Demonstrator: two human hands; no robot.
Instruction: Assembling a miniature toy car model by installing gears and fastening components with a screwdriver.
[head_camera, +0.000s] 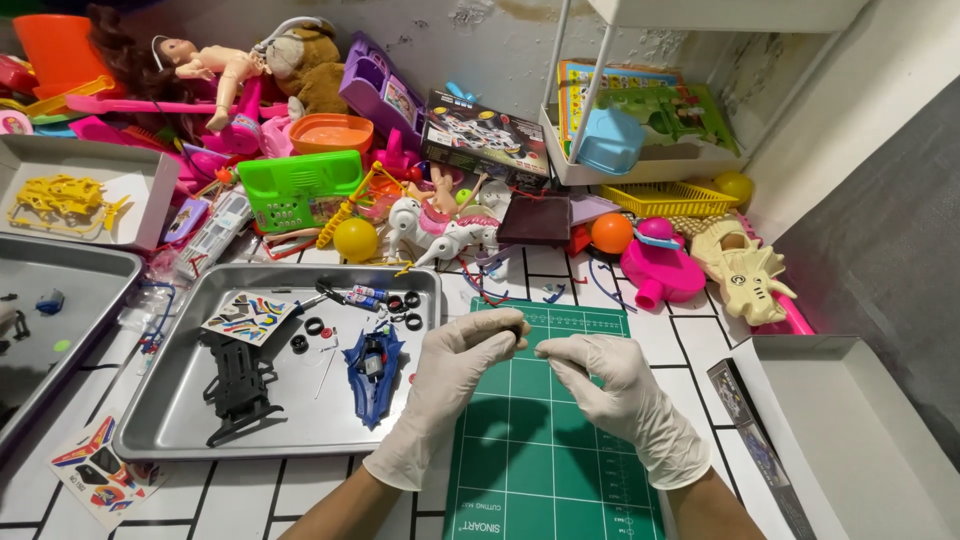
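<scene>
Head view:
- Left hand (452, 375): white-gloved, raised over the green cutting mat (560, 470); thumb and fingertips closed on a small dark part (513, 329). The part was mostly hidden by the fingers, its shape not readable.
- Right hand (620, 385): white-gloved, fingers pinched together just beside the left fingertips; whether it touched the dark part could not be told.
- Cutting mat: on the white tiled table (300, 490), its lower edge cut off by the frame.
- Metal tray (150, 420): left of the mat, holding a blue toy car body (372, 372), a black chassis frame (238, 385), a sticker sheet (248, 316) and loose black tyres (402, 310).
- Second tray (70, 330): far left, cut off; contents too small to name.
- Toy pile (330, 150): against the wall, overlapping, many pieces part-hidden.
- White box (850, 430): at right, partly out of frame.
</scene>
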